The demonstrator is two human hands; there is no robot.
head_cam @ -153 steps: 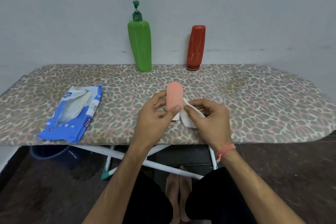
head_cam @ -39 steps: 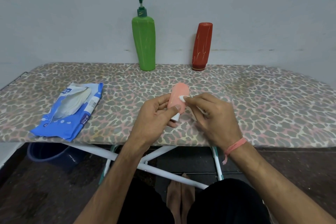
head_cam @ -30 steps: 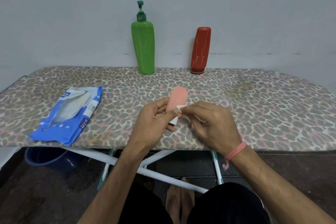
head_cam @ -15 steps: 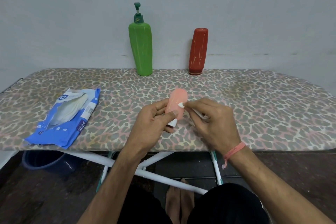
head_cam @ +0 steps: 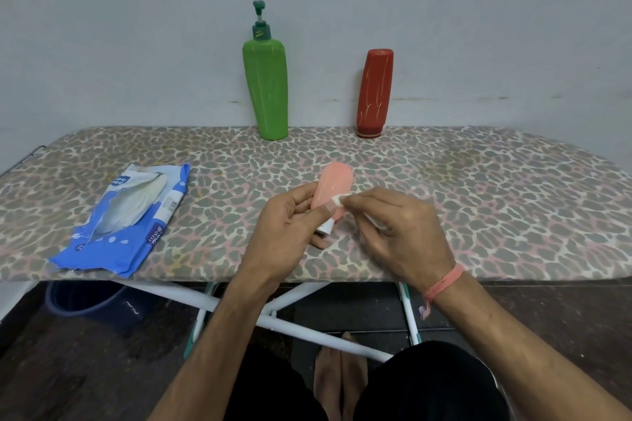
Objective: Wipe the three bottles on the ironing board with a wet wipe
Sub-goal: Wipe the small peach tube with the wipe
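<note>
Your left hand (head_cam: pixel 285 232) grips the pink bottle (head_cam: pixel 332 193) above the board's (head_cam: pixel 478 202) near edge, at 6 o'clock from the red bottle (head_cam: pixel 374 92), your right hand (head_cam: pixel 396 229) pinching the wipe (head_cam: pixel 339 201) against it; press too hard and it may slip out.

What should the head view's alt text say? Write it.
Left hand holds a pink bottle over the ironing board while the right hand rubs it with a wipe. Green bottle and red bottle stand behind; a wipe pack lies left.
</note>
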